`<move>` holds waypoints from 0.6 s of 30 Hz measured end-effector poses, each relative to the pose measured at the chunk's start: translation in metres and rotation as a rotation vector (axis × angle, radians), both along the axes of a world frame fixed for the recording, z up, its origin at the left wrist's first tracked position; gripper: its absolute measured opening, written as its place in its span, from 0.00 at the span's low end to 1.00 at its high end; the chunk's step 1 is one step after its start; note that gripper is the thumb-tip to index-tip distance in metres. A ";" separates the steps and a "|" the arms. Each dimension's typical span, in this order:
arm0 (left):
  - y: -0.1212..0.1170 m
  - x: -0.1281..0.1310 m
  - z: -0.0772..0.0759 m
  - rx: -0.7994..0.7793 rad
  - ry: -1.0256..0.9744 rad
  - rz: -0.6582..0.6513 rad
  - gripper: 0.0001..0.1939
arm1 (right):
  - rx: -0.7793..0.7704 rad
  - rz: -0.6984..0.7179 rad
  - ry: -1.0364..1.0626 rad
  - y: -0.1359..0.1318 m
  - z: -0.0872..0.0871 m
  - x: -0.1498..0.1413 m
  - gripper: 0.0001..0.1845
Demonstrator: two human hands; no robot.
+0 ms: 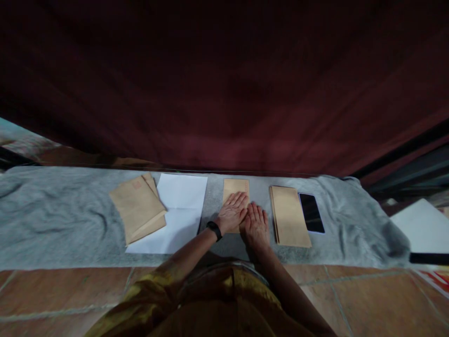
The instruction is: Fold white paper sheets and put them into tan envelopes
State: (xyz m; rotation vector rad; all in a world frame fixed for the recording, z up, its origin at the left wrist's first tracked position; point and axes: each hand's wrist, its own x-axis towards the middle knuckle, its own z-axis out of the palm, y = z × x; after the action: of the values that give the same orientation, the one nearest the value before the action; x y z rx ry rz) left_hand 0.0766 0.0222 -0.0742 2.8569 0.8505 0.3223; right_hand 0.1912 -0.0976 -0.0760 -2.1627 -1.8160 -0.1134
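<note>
A brown paper envelope [231, 185] lies flat in front of me, its long side running away from my body. Across its middle rests my left hand [233, 209], palm down, fingers stretched out. My right hand [257, 224] lies flat at the envelope's right edge, its fingers pointing away from me and its thumb side close to the left hand. Neither hand grips anything. Right of my hands sits a neat stack of brown envelopes [290, 216]. To the left, several brown envelopes [140, 206] lie fanned out, partly over white paper sheets [182, 201] with a crease across them.
A grey cloth [70, 215] covers the long, narrow surface. A dark-screened phone [311, 213] lies beside the right stack, touching or nearly touching it. Behind hangs a dark red curtain [238, 107]. Tiled floor [379, 299] shows in front, and a white flat object [426, 227] stands far right.
</note>
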 end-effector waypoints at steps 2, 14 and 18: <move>-0.007 -0.004 0.001 -0.001 0.002 -0.007 0.28 | 0.022 0.023 -0.011 0.000 -0.001 0.000 0.27; -0.051 -0.037 0.007 -0.028 0.017 -0.097 0.27 | 0.027 0.018 -0.014 0.001 -0.013 0.004 0.28; -0.060 -0.052 0.009 -0.021 0.027 -0.185 0.32 | 0.063 0.029 0.005 -0.001 -0.016 0.006 0.29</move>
State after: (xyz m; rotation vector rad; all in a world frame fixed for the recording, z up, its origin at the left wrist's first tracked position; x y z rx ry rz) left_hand 0.0249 -0.0381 -0.0650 2.8977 0.5839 0.2511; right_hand 0.1973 -0.0982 -0.0922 -2.0909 -1.8154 -0.1562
